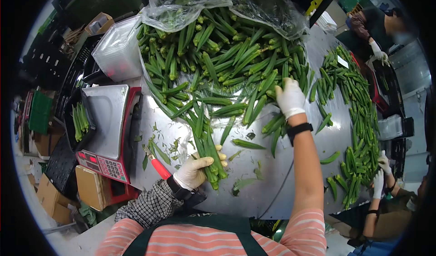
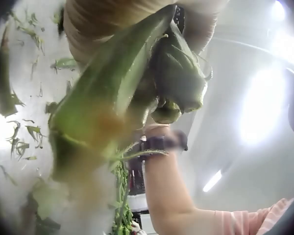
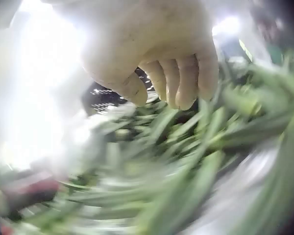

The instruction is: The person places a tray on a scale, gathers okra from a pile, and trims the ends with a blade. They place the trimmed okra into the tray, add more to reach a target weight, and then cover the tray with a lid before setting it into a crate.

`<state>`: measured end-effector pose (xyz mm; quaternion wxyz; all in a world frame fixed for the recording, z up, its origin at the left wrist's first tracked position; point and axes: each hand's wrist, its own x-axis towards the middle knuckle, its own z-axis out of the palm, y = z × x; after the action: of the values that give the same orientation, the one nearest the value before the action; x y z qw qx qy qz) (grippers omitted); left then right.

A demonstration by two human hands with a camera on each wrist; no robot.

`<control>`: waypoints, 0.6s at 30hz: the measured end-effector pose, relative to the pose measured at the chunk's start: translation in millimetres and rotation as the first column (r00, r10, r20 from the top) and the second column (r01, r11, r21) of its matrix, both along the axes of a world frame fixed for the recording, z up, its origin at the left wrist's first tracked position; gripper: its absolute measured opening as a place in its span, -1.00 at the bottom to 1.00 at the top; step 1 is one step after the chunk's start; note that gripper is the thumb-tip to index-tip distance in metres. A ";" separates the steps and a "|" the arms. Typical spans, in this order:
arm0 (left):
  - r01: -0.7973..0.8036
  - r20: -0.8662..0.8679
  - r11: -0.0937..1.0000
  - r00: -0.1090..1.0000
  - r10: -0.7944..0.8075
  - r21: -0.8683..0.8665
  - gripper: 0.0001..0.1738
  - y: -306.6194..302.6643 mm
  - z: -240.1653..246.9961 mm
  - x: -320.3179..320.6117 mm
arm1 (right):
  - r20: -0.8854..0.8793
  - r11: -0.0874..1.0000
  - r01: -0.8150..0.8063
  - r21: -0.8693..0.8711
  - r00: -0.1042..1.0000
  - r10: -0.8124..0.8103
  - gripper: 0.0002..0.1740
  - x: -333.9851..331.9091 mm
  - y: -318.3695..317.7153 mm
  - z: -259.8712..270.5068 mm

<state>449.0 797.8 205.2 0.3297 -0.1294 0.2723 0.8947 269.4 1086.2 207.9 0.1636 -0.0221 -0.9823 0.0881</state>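
The gloved left hand (image 1: 193,170) grips a bunch of several okra pods (image 1: 210,158), their stem ends toward the person; in the left wrist view those pods (image 2: 108,93) stick out close to the lens under the gloved fingers. At the right edge of the large okra pile (image 1: 231,56) is the gloved right hand (image 1: 290,98). In the right wrist view the right hand (image 3: 161,54) hangs above blurred pods (image 3: 186,171), fingers loosely bent and apart from the thumb, with nothing seen between them.
A red scale (image 1: 104,119) and a black tray (image 1: 91,131) with pods stand at left, beside clear containers (image 1: 117,47). Red-handled scissors (image 1: 159,167) and scraps lie on the metal table (image 1: 254,194). More okra (image 1: 359,110) lies at right, where other people's gloved hands (image 1: 379,183) show.
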 end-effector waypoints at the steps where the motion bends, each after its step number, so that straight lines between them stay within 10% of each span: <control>1: -0.035 0.038 0.999 0.999 0.034 0.035 -0.42 -2.1 0.0 -0.6 | 0.096 0.984 0.148 0.097 0.983 -0.157 -0.61 -12.4 9.4 -6.5; 5: -0.097 0.025 0.995 0.995 0.097 0.009 -0.44 -6.2 -6.5 -6.7 | 0.139 0.988 0.150 -0.041 0.980 -0.143 -0.64 -20.5 17.1 -13.2; 7: -0.087 0.016 0.996 0.996 0.087 0.013 -0.44 -5.8 -6.2 -11.1 | 0.375 0.665 0.198 -0.720 0.917 0.134 -0.73 2.8 6.2 -2.3; 15: -0.058 -0.018 0.997 0.998 0.059 0.050 -0.51 14.4 -25.7 -13.8 | 0.244 0.586 -0.353 -0.729 0.666 0.705 -0.87 149.1 -100.7 40.6; 18: -0.005 0.065 0.998 0.998 0.001 0.058 -0.61 7.7 -34.1 -8.8 | 0.315 0.368 -0.047 -0.929 0.423 0.850 -0.88 142.1 -102.5 42.6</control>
<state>440.2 805.5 171.1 0.3408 -0.1491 0.2354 0.8979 411.5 983.6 250.5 -0.3481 0.1829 -0.7294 0.5598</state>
